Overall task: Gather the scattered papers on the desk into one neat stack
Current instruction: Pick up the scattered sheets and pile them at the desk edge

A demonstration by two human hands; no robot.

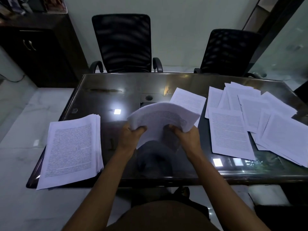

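At the glass desk (116, 90), I hold a bundle (163, 117) of sheets above its middle. My left hand (131, 135) and right hand (186, 137) are each curled tight round the near edge, and the pages bow up and away from me. The stack (71, 147) lies at the desk's left end, well to the left of my left hand, which is the nearer of the two. Its long axis runs away from me, leaning slightly right. Loose papers (250, 122) sprawl overlapping on the right, nearer my right hand, with one sheet (188, 99) just beyond the bundle. By my reckoning the bundle goes left next, squared to the stack's long edge; the right-hand papers are not yet gathered.
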